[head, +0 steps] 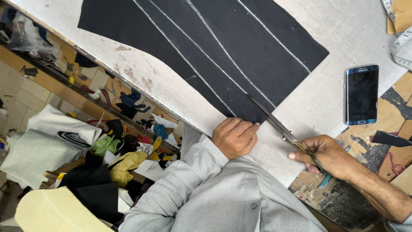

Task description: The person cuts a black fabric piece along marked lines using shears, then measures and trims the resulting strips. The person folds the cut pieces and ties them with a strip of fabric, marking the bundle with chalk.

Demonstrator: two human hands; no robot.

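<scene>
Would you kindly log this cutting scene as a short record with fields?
Left hand: pressing down the near edge of the black fabric
Right hand: gripping scissors, blades at the fabric edge
Fabric markings: white chalk lines running lengthwise
Surface: pale worktable
Nearby: dark phone, face up, right of the fabric; measuring tape at the top right
Below table: fabric scraps on the floor

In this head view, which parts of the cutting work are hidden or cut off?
- Scissors handles: head view, covered by the right hand.
- Black fabric: its far end is cut off by the top edge of the picture.
- Fabric corner nearest the person: under the left hand.
- Measuring tape: mostly cut off by the right edge.
</scene>
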